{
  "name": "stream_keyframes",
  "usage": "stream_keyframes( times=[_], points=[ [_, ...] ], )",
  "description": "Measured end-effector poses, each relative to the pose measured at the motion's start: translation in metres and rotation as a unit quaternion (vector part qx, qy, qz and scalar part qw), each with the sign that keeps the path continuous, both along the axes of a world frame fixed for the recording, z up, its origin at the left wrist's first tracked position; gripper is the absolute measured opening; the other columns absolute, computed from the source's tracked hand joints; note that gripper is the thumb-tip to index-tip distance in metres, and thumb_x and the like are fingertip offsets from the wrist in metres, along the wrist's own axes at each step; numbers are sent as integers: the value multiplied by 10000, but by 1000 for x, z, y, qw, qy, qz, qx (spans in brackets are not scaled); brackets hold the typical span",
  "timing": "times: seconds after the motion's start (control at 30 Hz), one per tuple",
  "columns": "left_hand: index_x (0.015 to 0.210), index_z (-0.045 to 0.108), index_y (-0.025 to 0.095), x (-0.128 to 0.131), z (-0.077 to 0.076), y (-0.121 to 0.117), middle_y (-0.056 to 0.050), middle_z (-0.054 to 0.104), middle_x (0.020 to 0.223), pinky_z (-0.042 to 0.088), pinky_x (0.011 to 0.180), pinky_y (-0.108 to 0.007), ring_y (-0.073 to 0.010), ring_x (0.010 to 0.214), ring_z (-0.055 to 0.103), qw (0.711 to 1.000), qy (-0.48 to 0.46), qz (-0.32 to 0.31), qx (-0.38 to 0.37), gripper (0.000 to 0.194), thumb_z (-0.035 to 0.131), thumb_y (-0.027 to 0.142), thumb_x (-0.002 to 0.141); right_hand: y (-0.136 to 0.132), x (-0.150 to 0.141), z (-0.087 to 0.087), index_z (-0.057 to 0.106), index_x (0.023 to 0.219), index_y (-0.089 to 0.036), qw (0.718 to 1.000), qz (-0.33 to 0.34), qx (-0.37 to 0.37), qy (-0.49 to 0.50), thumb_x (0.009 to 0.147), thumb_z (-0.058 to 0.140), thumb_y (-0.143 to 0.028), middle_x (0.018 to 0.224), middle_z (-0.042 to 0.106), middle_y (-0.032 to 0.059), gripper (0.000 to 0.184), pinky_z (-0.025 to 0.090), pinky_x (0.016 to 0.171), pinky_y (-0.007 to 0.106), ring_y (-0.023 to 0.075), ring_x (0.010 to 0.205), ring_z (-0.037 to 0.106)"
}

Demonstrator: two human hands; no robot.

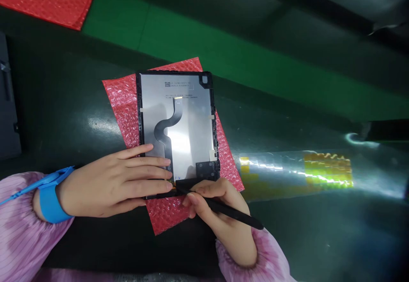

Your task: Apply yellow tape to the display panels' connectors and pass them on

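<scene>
Right hand (pixel 228 224) pinching a black pen-like tool (pixel 238 215), left hand (pixel 110 182) flat, loosely spread beside its tip, silvery panel (pixel 195 139) under both, red bubble wrap (pixel 169 214) beneath

- Bubble sheet (pixel 169 214), centre: red
- Panel (pixel 193 139), centre: silver-grey, black-edged
- Tool (pixel 234 212), lower centre: black
- Wristband (pixel 53 203), lower left: blue
- Left sleeve (pixel 27 235), bottom left: pink, finely striped

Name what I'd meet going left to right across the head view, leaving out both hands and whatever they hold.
Grey slab, blue wristband, panel, yellow-patched film.
</scene>
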State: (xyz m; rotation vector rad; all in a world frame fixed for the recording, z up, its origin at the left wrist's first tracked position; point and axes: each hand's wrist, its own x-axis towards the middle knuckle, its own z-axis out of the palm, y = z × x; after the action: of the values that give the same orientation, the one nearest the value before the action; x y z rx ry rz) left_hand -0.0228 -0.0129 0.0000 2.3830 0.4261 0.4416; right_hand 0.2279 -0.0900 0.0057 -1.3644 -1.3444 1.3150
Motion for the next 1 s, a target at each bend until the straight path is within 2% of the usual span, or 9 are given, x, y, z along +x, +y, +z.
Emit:
stream_keyframes(
  times=[0.2, 0.4, 0.63, 0.83, 1.0],
  points=[
    [1369, 487, 219, 0, 1, 1, -57, 635, 1376, 177, 1276, -407, -190, 1415, 456, 1000, -4, 2, 1, 442, 549, 110, 946, 2, 0, 1, 518, 790, -238, 1000, -2, -13, -10, 905, 671, -206, 652, 703, -16, 194, 519, 488, 275, 140, 484, 634],
    [1387, 496, 213, 0, 0, 1, -66, 625, 1389, 176, 1276, -415, -202, 1411, 461, 1000, 2, -3, -5, 460, 574, 132, 941, 0, 0, 2, 558, 799, -234, 999, 7, 7, -36, 890, 680, -137, 632, 679, -44, 181, 523, 508, 240, 114, 508, 635],
    [1345, 544, 205, 0, 1, 1, -53, 620, 1395, 170, 1271, -419, -200, 1411, 460, 1000, 15, -7, 25, 346, 528, 210, 1000, 1, 0, 0, 529, 798, -236, 999, 5, 3, -37, 906, 675, -186, 654, 688, -26, 189, 527, 505, 264, 130, 510, 632],
    [1296, 623, 218, 3, 2, -2, -28, 635, 1377, 80, 1280, -383, -199, 1387, 485, 997, 49, -2, 51, 315, 485, 317, 1030, 1, 0, 0, 534, 791, -247, 999, 10, 5, -46, 908, 678, -203, 644, 679, -31, 190, 523, 490, 266, 139, 503, 632],
    [1290, 630, 226, 7, 0, -7, 1, 636, 1376, 35, 1282, -373, -191, 1377, 489, 996, 61, 17, 65, 340, 484, 389, 1029, 1, -2, 3, 572, 801, -274, 997, -2, 6, -78, 886, 716, -214, 689, 676, -54, 177, 539, 542, 249, 129, 567, 643]
  ],
)
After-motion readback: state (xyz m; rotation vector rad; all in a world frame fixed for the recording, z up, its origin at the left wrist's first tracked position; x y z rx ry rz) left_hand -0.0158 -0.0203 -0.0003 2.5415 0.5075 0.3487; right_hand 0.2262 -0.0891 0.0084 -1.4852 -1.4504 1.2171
